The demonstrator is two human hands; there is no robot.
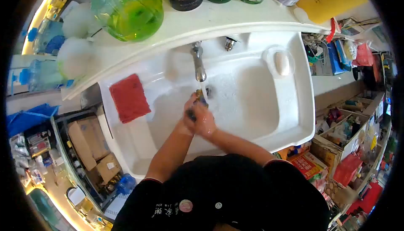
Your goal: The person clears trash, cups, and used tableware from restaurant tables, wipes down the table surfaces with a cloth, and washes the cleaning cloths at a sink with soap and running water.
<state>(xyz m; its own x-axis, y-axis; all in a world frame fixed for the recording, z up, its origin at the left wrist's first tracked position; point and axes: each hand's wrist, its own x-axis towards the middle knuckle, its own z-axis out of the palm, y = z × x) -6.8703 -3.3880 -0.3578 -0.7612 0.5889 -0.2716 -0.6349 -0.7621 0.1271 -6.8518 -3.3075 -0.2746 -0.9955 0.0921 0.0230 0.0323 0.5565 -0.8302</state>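
Water runs from the chrome faucet (199, 62) into the white sink (256, 92). Under the stream, my left hand (189, 109) and my right hand (203, 119) are pressed together around a small dark and yellowish object (201, 98). The object is mostly covered by the fingers and too unclear to name. A dark patch shows between the hands. The fingers of both hands are closed. My right hand is slightly blurred and wet.
A folded red cloth (129, 98) lies on the sink's left ledge. Soap (282, 63) sits in a clear dish at the back right. Above the sink, a shelf (185, 25) holds bottles and a green vessel (130, 12). Cardboard boxes (90, 140) stand at the left.
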